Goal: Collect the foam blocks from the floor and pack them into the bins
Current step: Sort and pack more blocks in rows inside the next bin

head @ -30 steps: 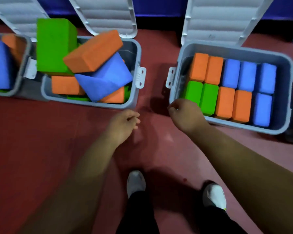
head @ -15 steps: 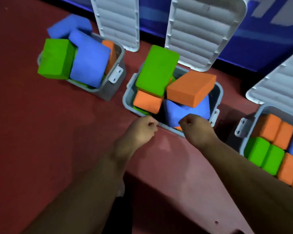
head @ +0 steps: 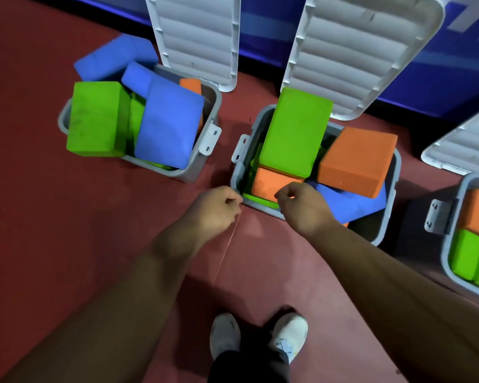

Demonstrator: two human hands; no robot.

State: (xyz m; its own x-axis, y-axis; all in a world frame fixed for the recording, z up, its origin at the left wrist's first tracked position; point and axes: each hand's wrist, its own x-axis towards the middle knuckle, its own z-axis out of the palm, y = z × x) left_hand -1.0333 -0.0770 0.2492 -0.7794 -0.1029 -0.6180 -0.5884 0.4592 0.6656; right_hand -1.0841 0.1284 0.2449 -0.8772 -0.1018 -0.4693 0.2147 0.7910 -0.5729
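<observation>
Left hand (head: 216,208), right hand (head: 302,207): both curled, empty. Small orange block (head: 270,183) sits just ahead of right hand, inside middle bin (head: 237,175) at its near rim.

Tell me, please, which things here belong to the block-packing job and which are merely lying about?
Job: left bin, middle bin, right bin, green foam block, orange foam block, blue foam block, left hand, right hand, both empty.
Not the job: white shoes, blue wall, red floor.

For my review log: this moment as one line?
left hand: curled, empty | right hand: curled, empty, at middle bin | foam blocks: piled above rim
</observation>
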